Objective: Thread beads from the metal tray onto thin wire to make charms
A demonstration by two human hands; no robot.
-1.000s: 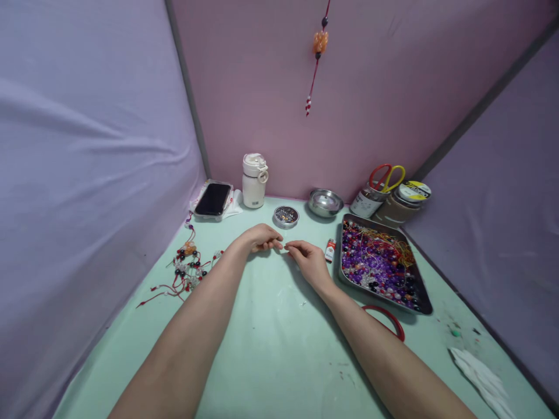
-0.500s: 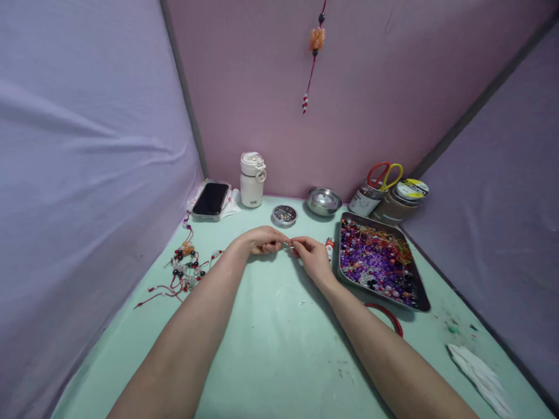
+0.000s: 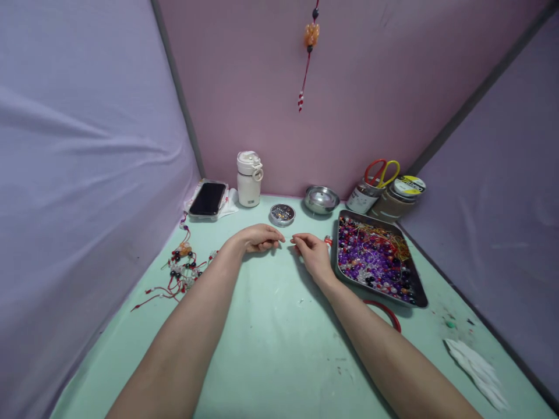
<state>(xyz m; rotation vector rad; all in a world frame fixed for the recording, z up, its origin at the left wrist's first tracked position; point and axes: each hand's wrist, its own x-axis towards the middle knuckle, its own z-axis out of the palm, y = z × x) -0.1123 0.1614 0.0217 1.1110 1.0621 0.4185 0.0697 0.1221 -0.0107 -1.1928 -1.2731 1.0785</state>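
Above the middle of the pale green table (image 3: 275,343), my left hand (image 3: 262,237) is closed in a pinch, its fingertips pointing right. Facing it across a small gap, my right hand (image 3: 311,250) also pinches, thumb against forefinger. Whatever sits between the fingertips of either hand is too small to make out. Just beyond them lies a round clear case (image 3: 282,215) with a dark label. Close to my right hand is a metal tray (image 3: 417,291) of purple, red, black and clear beads (image 3: 367,253) with tangled cords. A small red-and-white item (image 3: 328,240) is partly hidden behind my right hand.
Beaded red-cord strands (image 3: 186,270) lie left. Along the back stand a phone (image 3: 208,199), a white bottle (image 3: 249,180), a steel bowl (image 3: 322,201), a jar with scissors (image 3: 363,196) and a lidded jar (image 3: 395,201). A red ring (image 3: 391,311) and white cloth (image 3: 476,369) lie right.
My two hands have drawn slightly apart; their fingertips, which met before, now have a gap between them. The whole view has shifted slightly.
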